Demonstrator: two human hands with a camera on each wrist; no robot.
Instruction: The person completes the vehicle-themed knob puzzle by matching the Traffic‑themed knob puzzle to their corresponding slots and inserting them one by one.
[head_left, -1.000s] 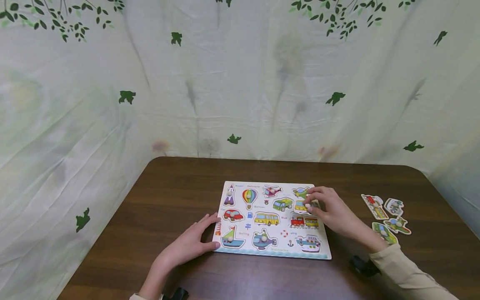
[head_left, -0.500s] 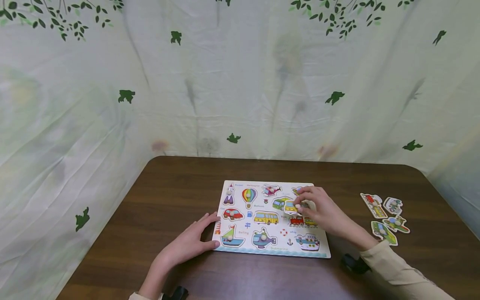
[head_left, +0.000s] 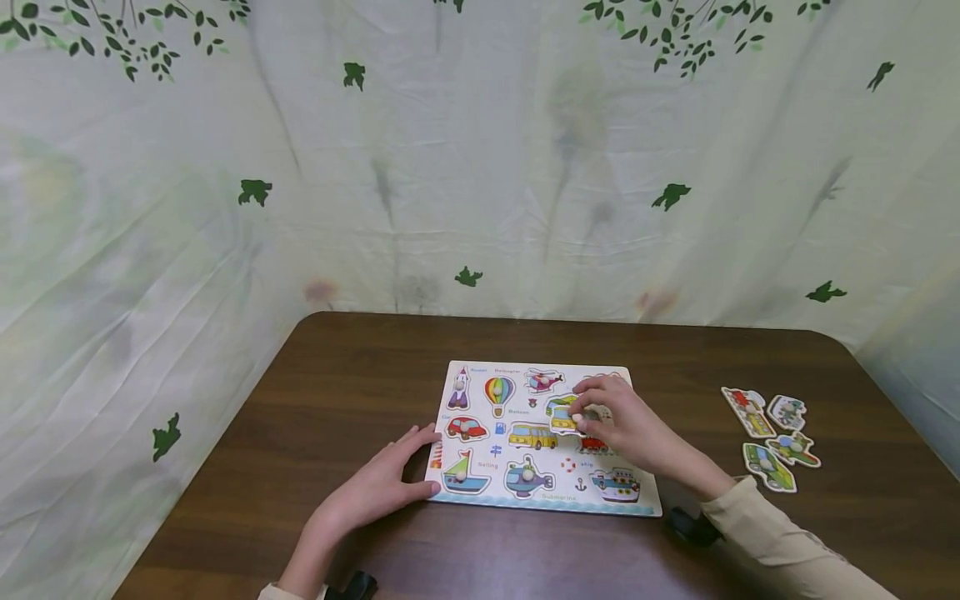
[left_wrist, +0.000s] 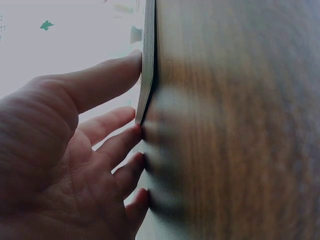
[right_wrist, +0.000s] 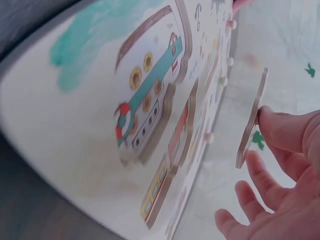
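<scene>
A white knob puzzle board (head_left: pixel 540 505) with vehicle pictures lies on the table. My left hand (head_left: pixel 382 479) rests at its left edge with extended fingers; in the left wrist view the thumb (left_wrist: pixel 107 80) meets the board's side. Over the board's right half, my right hand (head_left: pixel 622 425) pinches a yellow bus puzzle piece (head_left: pixel 562 422) by its white knob. The right wrist view shows this piece (right_wrist: pixel 251 125) edge-on, raised off the board. A printed yellow bus (head_left: pixel 533 437) shows in the board just left of it. The right hand covers the board's upper right corner.
Several loose puzzle pieces lie to the right: a red train (head_left: pixel 748 412), a grey-white piece (head_left: pixel 787 412), a green plane (head_left: pixel 795 449) and a green truck (head_left: pixel 768 467). The brown table (head_left: pixel 360 358) ends at a leaf-patterned curtain (head_left: pixel 517 233).
My right hand has moved left across the board with the bus piece, from near the right edge to beside the printed bus. The left hand has stayed at the left edge.
</scene>
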